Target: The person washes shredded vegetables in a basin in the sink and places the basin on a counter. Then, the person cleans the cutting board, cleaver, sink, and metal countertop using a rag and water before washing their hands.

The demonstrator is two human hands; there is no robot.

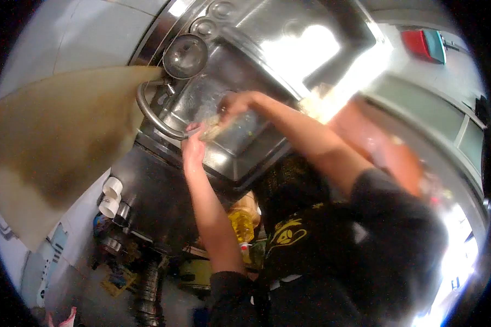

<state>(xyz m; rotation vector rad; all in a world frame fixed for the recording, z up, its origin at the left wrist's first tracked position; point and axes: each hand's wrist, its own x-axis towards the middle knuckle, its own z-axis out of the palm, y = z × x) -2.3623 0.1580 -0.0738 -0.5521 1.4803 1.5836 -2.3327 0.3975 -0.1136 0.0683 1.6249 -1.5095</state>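
Observation:
Over a stainless steel sink basin, my left hand is closed at the end of the curved metal faucet. It grips one end of a pale, blurred item that I cannot make out. My right hand is at the other side of this item, curled and smeared by motion, so its hold is unclear. Small green bits lie in the basin near my right hand. A round metal bowl sits at the basin's back corner, behind the faucet.
A second sink basin adjoins at the top. Left of the faucet stands a large stained board. White cups sit at the lower left. A yellow oil bottle is below the counter. A red dustpan hangs at the upper right.

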